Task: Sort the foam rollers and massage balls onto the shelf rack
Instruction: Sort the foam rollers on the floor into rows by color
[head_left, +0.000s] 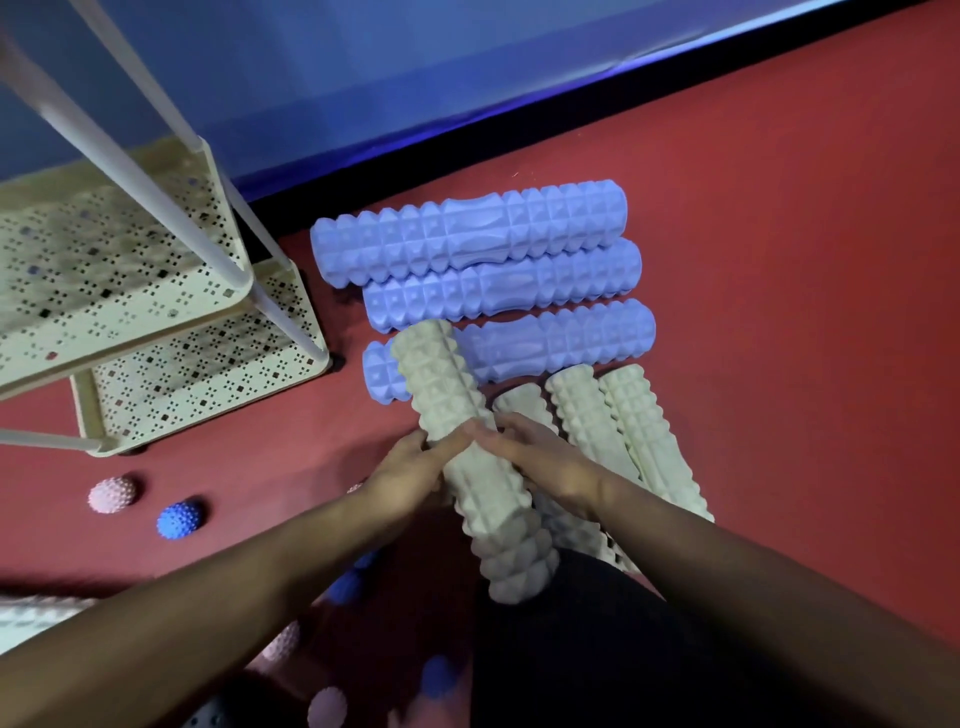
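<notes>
step: picking up first roller | left hand (410, 470) and right hand (540, 457) both grip cream foam roller (467, 452), tilted above floor | next: carry left-forward to shelf rack (130, 291), tiers look bare

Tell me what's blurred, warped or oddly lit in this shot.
Head view: the rack posts are smeared by motion and bowed by the wide lens; the balls at the bottom edge are soft; a blue glow tints the wall; the held roller stays fairly sharp.
</notes>
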